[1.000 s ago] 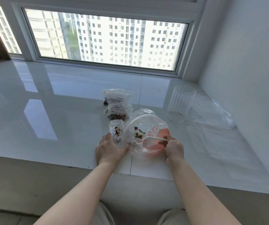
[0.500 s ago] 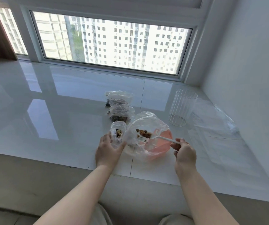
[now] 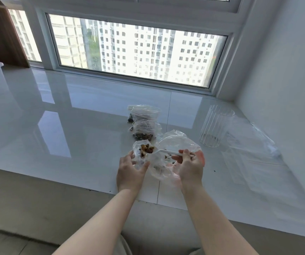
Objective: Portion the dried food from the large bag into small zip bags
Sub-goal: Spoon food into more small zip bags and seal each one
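My left hand [image 3: 129,172] holds a small clear zip bag [image 3: 138,153] upright by its lower part, its mouth facing up. My right hand [image 3: 190,164] pinches the handle of a white plastic spoon [image 3: 166,151]. The spoon's bowl carries brown dried food [image 3: 147,149] right at the small bag's mouth. Between my hands sits the large clear bag [image 3: 175,144], crumpled and open, with a few brown pieces low inside. Two filled small zip bags [image 3: 144,126] lie just behind on the glossy white sill.
A ribbed clear glass [image 3: 215,129] stands at the right, next to flat empty plastic bags [image 3: 255,150] along the wall. The window frame [image 3: 133,81] runs across the back. A wooden panel [image 3: 2,34] stands at the far left. The sill's front edge [image 3: 56,181] is near my arms.
My right hand lifted the loaded spoon out of the large bag and carried it left to the small bag's mouth. My left hand kept its hold on the small bag.
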